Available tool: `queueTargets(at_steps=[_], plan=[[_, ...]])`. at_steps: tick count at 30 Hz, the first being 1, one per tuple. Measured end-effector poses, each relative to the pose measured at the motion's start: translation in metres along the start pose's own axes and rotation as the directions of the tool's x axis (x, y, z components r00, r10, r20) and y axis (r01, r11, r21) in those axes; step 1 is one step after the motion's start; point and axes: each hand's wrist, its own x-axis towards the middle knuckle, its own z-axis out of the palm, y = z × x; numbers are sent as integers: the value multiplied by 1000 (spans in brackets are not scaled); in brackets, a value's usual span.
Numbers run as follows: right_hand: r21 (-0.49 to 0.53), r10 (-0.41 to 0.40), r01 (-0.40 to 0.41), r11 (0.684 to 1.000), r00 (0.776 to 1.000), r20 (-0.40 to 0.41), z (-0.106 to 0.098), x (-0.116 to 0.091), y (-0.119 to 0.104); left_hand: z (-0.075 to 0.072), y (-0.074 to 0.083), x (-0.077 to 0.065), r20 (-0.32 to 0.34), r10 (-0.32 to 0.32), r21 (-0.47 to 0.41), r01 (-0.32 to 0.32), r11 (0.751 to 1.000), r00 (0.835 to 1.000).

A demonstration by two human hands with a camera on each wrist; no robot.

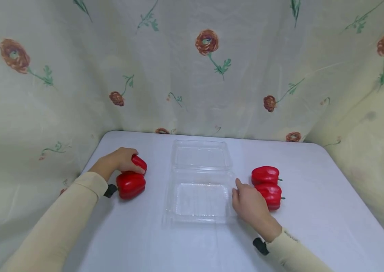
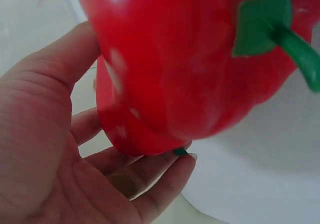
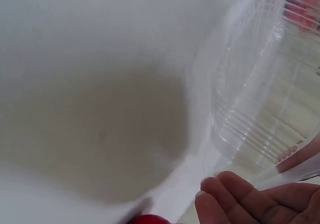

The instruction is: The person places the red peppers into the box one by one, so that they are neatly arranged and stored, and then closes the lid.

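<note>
My left hand (image 1: 124, 160) grips the farther of two red bell peppers (image 1: 139, 163) on the left of the table. In the left wrist view its fingers curl round that pepper (image 2: 120, 134), whose green stem tip shows by the fingertips. The nearer pepper (image 1: 130, 185) sits close beside it and fills much of the left wrist view. A clear plastic clamshell box (image 1: 200, 219) lies opened at the middle, its lid (image 1: 201, 155) folded back. My right hand (image 1: 251, 202) pinches the box's right rim, thumb and fingers on either side of the clear wall (image 3: 250, 129).
Two more red bell peppers, one farther (image 1: 265, 175) and one nearer (image 1: 270, 197), lie right of the box, the nearer partly behind my right hand. The white table (image 1: 317, 211) meets a flowered curtain (image 1: 178, 75) at the back and sides.
</note>
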Motion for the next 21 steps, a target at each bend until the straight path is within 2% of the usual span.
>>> queueTargets(at_steps=[11, 21], plan=[[107, 32, -29, 994, 999, -22, 6, -8, 3, -2, -1, 3, 96, 19, -13, -18, 1000, 995], [187, 67, -65, 980, 998, -5, 8, -10, 4, -2, -1, -4, 36, 23, -15, -22, 1000, 999]])
